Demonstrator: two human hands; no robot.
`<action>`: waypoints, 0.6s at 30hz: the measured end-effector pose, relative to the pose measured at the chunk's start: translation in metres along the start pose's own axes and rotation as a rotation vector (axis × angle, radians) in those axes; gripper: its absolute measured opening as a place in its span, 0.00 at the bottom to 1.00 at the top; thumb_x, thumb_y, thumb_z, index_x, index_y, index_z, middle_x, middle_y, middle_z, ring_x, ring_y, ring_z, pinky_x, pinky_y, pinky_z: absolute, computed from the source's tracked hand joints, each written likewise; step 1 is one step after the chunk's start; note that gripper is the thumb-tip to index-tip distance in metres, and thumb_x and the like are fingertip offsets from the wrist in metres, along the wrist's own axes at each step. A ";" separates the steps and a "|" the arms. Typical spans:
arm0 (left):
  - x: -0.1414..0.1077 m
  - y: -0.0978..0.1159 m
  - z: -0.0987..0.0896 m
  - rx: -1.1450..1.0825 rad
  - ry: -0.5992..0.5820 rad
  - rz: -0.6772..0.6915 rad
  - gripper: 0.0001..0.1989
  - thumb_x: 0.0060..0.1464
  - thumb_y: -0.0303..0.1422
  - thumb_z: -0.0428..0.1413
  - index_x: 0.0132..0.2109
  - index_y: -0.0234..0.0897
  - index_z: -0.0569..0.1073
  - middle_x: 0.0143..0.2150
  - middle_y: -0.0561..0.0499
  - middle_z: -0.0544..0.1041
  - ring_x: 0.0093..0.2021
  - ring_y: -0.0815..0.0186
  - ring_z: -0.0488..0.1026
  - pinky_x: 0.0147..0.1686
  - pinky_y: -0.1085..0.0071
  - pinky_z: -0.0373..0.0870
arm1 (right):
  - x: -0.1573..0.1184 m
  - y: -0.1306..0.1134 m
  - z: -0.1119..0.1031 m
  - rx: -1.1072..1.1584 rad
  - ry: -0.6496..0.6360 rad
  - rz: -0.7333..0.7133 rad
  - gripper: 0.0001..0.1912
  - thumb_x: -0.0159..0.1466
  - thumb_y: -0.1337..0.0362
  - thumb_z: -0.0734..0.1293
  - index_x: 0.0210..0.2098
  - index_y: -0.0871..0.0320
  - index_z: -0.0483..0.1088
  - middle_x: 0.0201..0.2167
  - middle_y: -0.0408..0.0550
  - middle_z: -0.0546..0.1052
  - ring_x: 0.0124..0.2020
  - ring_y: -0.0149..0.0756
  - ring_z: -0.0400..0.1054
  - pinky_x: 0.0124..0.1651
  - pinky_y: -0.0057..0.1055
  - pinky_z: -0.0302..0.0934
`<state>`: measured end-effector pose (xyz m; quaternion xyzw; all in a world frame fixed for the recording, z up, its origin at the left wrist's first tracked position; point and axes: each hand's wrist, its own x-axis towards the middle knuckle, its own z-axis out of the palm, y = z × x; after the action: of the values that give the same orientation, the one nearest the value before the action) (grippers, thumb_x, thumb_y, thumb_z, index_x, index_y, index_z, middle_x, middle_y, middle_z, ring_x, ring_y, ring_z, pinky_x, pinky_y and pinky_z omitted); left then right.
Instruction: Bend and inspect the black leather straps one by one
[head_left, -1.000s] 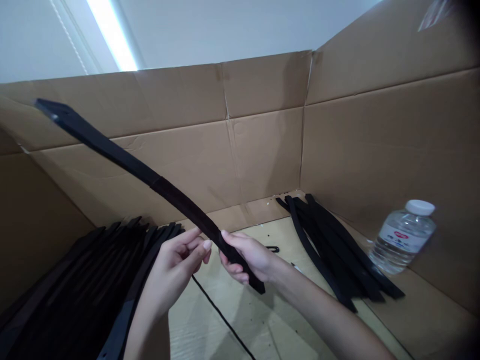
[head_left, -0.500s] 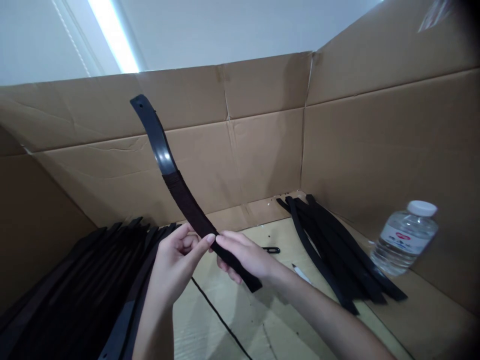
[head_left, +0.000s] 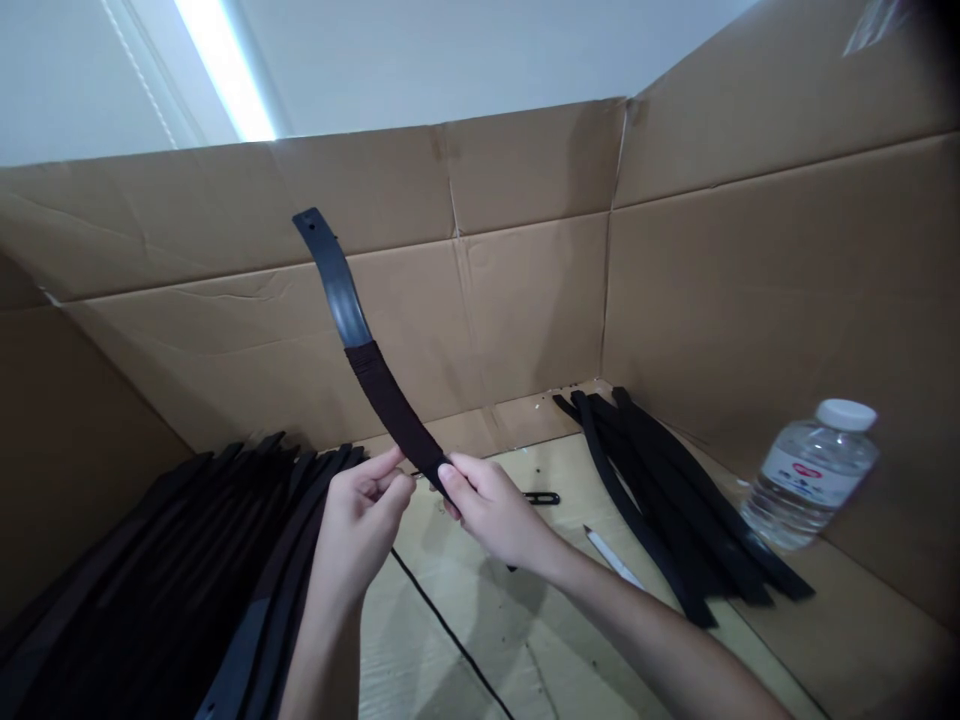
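Note:
A curved black strip (head_left: 346, 305) with a hole at its upper end slants across the middle, tilted up to the left. Dark brown cord is wound tightly round its middle section (head_left: 394, 405). My right hand (head_left: 495, 510) is closed round the lower part, thumb on top, hiding most of that end. My left hand (head_left: 367, 515) is just left of the wrapping, its thumb and forefinger pinched together. A loose dark cord (head_left: 454, 635) runs from below this hand down across the table; a short bit shows at the fingertips.
Many black strips, some wrapped, lie piled at the left (head_left: 165, 550). Several black strips (head_left: 667, 500) lie at the right, beside a water bottle (head_left: 810, 475). A white pencil (head_left: 611, 555) and a small black slotted piece (head_left: 544, 498) lie on the table. Cardboard walls (head_left: 525, 300) surround it.
The strip has shifted right and slightly down at its upper end. My left thumb has come off the strip, and my right hand has closed further round it.

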<state>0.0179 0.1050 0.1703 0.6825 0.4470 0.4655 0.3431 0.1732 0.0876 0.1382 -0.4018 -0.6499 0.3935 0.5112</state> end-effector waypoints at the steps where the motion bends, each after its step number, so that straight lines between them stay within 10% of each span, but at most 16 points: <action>1: 0.000 0.000 0.001 -0.003 0.008 0.008 0.16 0.48 0.32 0.55 0.45 0.32 0.78 0.19 0.56 0.64 0.20 0.72 0.56 0.20 0.76 0.51 | 0.000 0.000 0.000 0.011 -0.001 0.001 0.18 0.70 0.54 0.55 0.28 0.57 0.61 0.21 0.39 0.62 0.21 0.27 0.54 0.24 0.25 0.46; 18: -0.001 0.006 -0.006 -0.221 -0.318 -0.068 0.20 0.54 0.37 0.57 0.52 0.30 0.74 0.20 0.59 0.53 0.21 0.74 0.47 0.20 0.75 0.43 | 0.001 0.000 -0.013 0.728 -0.415 0.245 0.17 0.68 0.54 0.58 0.30 0.60 0.64 0.14 0.36 0.63 0.09 0.21 0.50 0.12 0.20 0.44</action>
<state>0.0134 0.1019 0.1773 0.6899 0.3562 0.3861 0.4981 0.1854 0.0898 0.1412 -0.1818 -0.5052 0.7272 0.4277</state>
